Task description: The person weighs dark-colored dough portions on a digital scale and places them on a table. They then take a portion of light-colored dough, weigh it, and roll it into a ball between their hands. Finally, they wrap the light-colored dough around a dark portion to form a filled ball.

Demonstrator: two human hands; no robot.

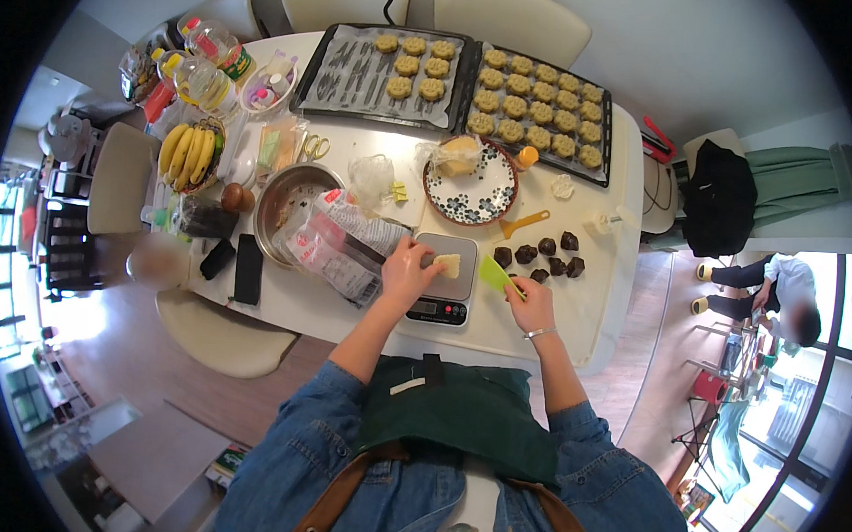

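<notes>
My left hand (409, 267) holds a pale yellow piece of dough (447, 265) between its fingertips, over the steel plate of a digital kitchen scale (453, 288). In my right hand (533, 303) is a light green plastic scraper (495, 275), just right of the scale. Several dark brown filling lumps (546, 246) lie beyond that hand. A printed plastic bag (334, 240) leans in a steel bowl (267, 220) on the left. Behind the scale, a flower-patterned plate (472, 197) bears a larger dough block (459, 157), partly in plastic wrap.
Two black baking trays (312, 93) (606, 142) with shaped pastries stand at the back. A yellow-handled spatula (525, 224) lies behind the lumps. Bananas (186, 154), oil bottles (202, 88) and a black phone (248, 269) are on the left. A person (788, 289) sits far right.
</notes>
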